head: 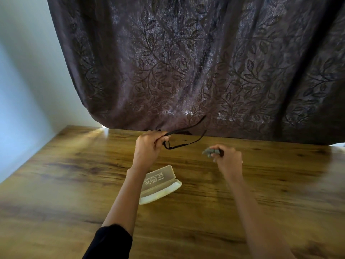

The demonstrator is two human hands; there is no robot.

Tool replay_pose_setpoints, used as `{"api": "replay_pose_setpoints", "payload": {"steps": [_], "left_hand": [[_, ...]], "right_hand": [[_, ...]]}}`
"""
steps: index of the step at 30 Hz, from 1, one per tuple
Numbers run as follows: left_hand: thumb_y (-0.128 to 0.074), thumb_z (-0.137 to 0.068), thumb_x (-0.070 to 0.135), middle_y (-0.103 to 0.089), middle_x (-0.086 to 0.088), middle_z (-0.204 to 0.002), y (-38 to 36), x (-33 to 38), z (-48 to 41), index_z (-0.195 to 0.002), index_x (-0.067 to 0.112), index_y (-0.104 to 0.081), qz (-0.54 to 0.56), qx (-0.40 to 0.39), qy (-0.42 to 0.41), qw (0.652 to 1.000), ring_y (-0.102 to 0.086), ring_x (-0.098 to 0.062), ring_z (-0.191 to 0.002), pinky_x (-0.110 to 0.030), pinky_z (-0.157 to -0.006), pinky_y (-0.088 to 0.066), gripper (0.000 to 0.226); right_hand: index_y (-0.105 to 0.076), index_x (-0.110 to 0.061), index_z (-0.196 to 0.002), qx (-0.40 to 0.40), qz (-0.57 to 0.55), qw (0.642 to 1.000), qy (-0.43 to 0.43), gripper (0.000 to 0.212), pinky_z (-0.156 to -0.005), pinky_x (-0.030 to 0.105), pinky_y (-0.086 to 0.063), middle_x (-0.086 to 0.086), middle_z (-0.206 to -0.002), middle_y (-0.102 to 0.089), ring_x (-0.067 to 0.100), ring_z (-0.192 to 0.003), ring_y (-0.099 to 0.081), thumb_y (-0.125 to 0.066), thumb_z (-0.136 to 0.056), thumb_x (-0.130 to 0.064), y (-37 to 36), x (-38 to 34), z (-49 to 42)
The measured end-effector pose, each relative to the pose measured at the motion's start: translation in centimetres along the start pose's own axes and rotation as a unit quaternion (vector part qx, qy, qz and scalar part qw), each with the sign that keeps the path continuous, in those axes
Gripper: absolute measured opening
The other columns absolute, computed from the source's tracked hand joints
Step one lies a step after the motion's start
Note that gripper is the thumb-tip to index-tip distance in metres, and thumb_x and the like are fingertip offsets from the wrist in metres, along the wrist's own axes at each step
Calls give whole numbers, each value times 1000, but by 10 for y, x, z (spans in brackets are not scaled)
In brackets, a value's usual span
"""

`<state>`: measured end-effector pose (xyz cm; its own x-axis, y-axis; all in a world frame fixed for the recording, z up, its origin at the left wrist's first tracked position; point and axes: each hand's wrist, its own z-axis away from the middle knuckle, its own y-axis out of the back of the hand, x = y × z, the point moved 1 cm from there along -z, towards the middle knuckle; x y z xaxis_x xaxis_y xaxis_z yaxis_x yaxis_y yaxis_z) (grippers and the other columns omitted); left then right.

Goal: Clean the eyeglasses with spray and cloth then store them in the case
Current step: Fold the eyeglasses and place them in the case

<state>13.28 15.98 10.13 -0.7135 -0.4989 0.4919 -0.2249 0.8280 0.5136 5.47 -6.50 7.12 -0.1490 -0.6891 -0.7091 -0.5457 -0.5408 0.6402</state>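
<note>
My left hand (147, 146) holds dark-framed eyeglasses (183, 136) by the front, raised above the wooden table (74, 184), with both temples unfolded and pointing toward the curtain. My right hand (226, 156) is closed on a small bunched grey cloth (210, 151), a short gap to the right of the glasses and apart from them. A translucent whitish glasses case (160, 186) lies open on the table below my hands, partly covered by my left forearm. No spray bottle is visible.
A dark brown curtain (196, 62) with a leaf pattern hangs along the table's far edge. A pale wall (24, 81) stands on the left. The table's left edge runs diagonally near that wall.
</note>
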Motion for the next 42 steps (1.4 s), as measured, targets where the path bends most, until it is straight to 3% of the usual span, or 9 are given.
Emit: {"api": "replay_pose_setpoints", "payload": {"steps": [3, 7, 15, 19, 22, 24, 30, 36, 42], "left_hand": [[-67, -82, 18, -73, -2, -77, -5, 0, 4, -94, 8, -73, 14, 11, 17, 1000, -61, -3, -66, -7, -60, -43, 17], [-62, -85, 28, -74, 1, -83, -9, -4, 10, -95, 12, -74, 17, 17, 46, 999, -67, -10, -71, -25, -62, -53, 22], [-63, -86, 20, -73, 6, -89, -9, -2, 16, -97, 10, -73, 58, 38, 70, 995, -65, 2, -83, -7, -71, -48, 18], [-62, -86, 18, -70, 10, -88, -9, 2, 14, -95, 10, -73, 82, 45, 94, 991, -61, 8, -82, -1, -68, -42, 16], [-59, -89, 16, -71, 12, -89, -11, 4, 13, -95, 14, -72, 148, 47, 143, 978, -62, -8, -59, -6, -58, -43, 14], [-58, -90, 16, -72, 17, -86, -14, 4, 12, -93, 21, -72, 197, 43, 173, 964, -48, -11, -47, -17, -51, -42, 15], [-54, -90, 8, -74, 11, -79, -18, 8, 11, -92, 14, -68, 371, 65, 222, 899, -52, -9, -62, -12, -57, -45, 15], [-52, -91, 6, -74, 8, -81, -25, 13, 11, -91, 14, -68, 436, 69, 248, 862, -54, -11, -70, -13, -58, -46, 17], [-54, -90, 7, -65, -4, -104, -28, 11, 13, -93, 20, -69, 434, 88, 268, 856, -48, -6, -62, -16, -59, -52, 20]], "right_hand": [[-69, -17, -97, -95, 31, 994, -53, 20, -59, 7, -44, -2, -93, -70, 3, -68, -59, -62, -84, -5, -19, 13, 10], [-69, -16, -101, -165, 57, 980, -100, 21, -65, 15, -49, 2, -100, -71, 5, -72, -60, -58, -86, -4, -41, 33, 26], [-65, -27, -110, -205, 155, 960, -109, 31, -79, 25, -52, -3, -113, -66, 12, -95, -62, -60, -85, -9, -52, 51, 36], [-63, -22, -113, -141, 82, 983, -81, 30, -74, 17, -52, -3, -112, -66, 6, -83, -62, -62, -85, -11, -45, 39, 27], [-62, -19, -113, -70, -60, 994, -60, 28, -81, 20, -51, -3, -108, -68, 6, -88, -63, -63, -85, -17, -34, 18, 18], [-60, -18, -115, -39, -197, 975, -97, 29, -79, 25, -55, -1, -107, -68, 9, -86, -65, -61, -86, -18, -30, 5, 11], [-60, -12, -112, 6, -472, 873, -122, 26, -68, 17, -56, 1, -90, -68, 14, -81, -64, -57, -87, -4, -12, -20, 2], [-59, -19, -102, 35, -484, 871, -70, 24, -67, 22, -57, 2, -92, -67, 4, -82, -65, -59, -85, -1, -7, -27, -1], [-61, -20, -97, 115, -355, 928, 0, 20, -63, 20, -55, 2, -88, -69, 7, -77, -67, -62, -84, -6, -6, -29, 1]]}}
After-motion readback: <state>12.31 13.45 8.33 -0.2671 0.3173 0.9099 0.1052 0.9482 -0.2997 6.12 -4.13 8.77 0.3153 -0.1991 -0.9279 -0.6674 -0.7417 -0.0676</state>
